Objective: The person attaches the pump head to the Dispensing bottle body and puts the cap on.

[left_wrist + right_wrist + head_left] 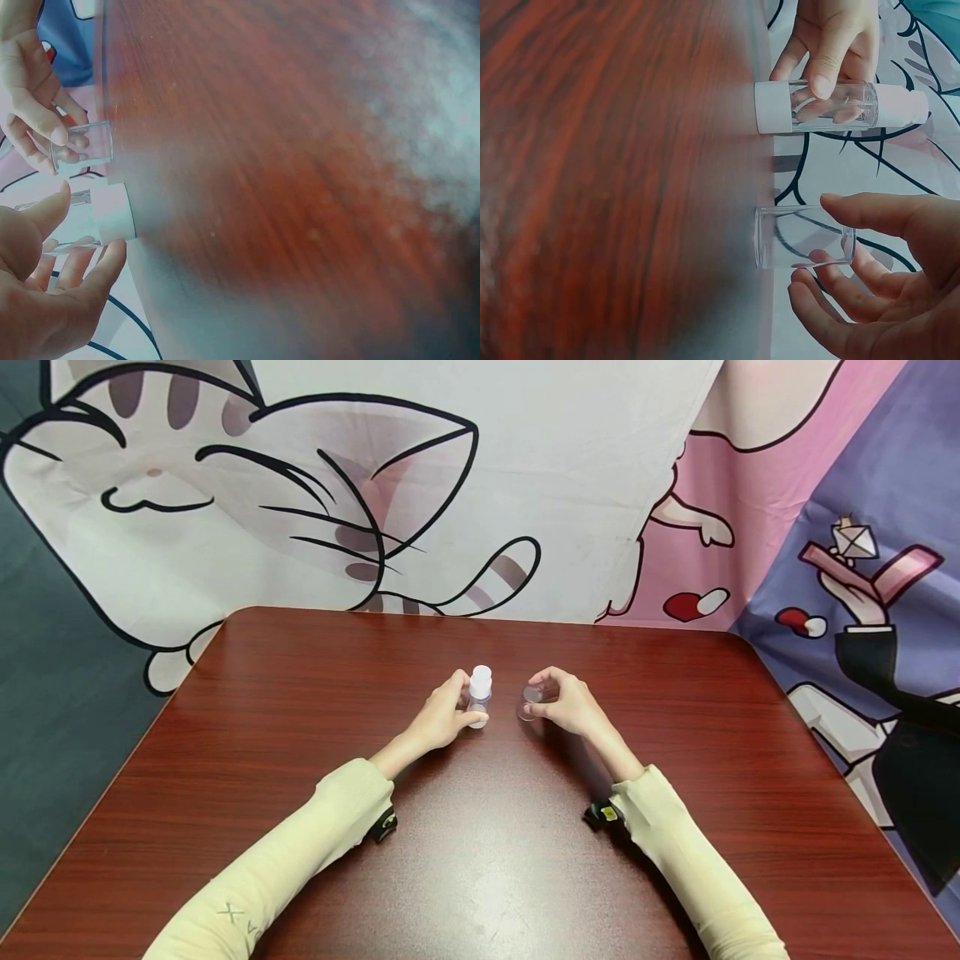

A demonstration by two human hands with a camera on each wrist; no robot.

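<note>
My left hand (437, 718) grips a small clear bottle (478, 704) with a white top, its thumb on the near side and fingers behind. The bottle stands upright on the table; its white base (773, 107) and the see-through body show in the right wrist view. To the right, my right hand (576, 707) holds a clear cylindrical cap (532, 695) between thumb and curled fingers. This cap (799, 244) stands upright on the tabletop, apart from the bottle. In the left wrist view, the right thumb lies across part of the clear cap (99, 142).
A dark red wooden table (480, 827) lies under both hands, with glare near its front. Behind its far edge hangs a cloth (585, 485) printed with a cartoon cat and figures. Both wrists carry small black cameras (602, 814) below pale yellow sleeves.
</note>
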